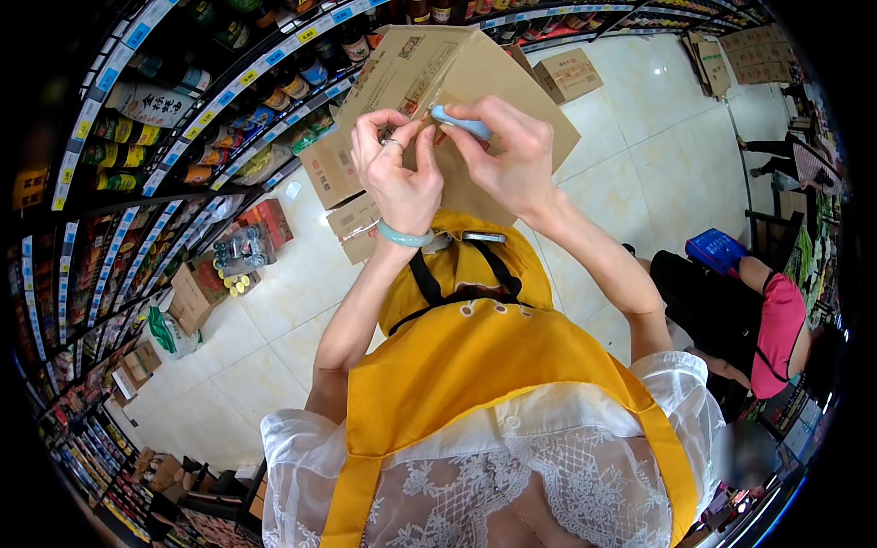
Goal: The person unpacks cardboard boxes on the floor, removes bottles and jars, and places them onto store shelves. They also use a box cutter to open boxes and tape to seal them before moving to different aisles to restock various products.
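My right hand (pixel 514 154) grips a small light-blue handled tool (pixel 466 123), perhaps a box cutter, between thumb and fingers. Its tip points left, towards my left hand (pixel 401 171). The fingers of that hand are curled, thumb and forefinger close to the tool's tip; whether they pinch something small cannot be made out. A ring and a pale green bangle (pixel 404 236) are on my left hand and wrist. Just beyond and below both hands stands a large brown cardboard carton (pixel 507 89), bearing print and tilted in view. The hands cover part of its near side.
Shelves (pixel 226 103) of bottled sauces curve along the left and far side. Smaller cartons (pixel 332 168) sit on the tiled floor beside the large one, another carton (pixel 567 74) behind it. A shrink-wrapped bottle pack (pixel 243 250) lies left. At right is a person in pink (pixel 777 335).
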Motion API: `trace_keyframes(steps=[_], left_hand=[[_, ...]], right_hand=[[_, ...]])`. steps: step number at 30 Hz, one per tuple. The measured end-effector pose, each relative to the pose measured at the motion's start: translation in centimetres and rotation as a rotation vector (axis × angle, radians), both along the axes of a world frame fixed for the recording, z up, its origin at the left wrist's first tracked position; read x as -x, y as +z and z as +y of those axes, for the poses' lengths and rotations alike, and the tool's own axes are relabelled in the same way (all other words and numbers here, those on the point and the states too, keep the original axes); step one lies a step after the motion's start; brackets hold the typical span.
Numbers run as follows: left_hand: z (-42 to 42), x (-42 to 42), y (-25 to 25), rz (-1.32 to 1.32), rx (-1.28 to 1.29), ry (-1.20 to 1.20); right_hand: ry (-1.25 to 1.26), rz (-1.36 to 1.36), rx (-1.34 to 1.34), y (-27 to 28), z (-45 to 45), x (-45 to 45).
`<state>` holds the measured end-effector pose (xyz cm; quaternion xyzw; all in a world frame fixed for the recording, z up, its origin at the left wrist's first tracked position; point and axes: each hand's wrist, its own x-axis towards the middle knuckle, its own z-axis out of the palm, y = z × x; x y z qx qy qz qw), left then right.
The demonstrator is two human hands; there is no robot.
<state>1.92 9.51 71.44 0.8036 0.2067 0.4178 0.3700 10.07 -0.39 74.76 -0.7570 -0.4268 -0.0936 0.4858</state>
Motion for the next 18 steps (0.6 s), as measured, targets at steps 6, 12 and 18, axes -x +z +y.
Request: trace_keyframes(steps=[6, 12, 18], left_hand=[[-0.1, 1.1, -0.9, 0.015, 0.067, 0.026], [-1.1, 2.4, -2.1, -0.005, 0.2, 0.088], [-2.3, 4.3, -3.2, -0.014, 0.285, 0.133]], right_hand=[[0.064, -0.088, 0.225, 0.5, 0.2, 0.3], [0.14, -0.086, 0.29, -0.7, 0.2, 1.3], [0.187, -0.131, 0.407, -1.4, -0.6, 2.3]])
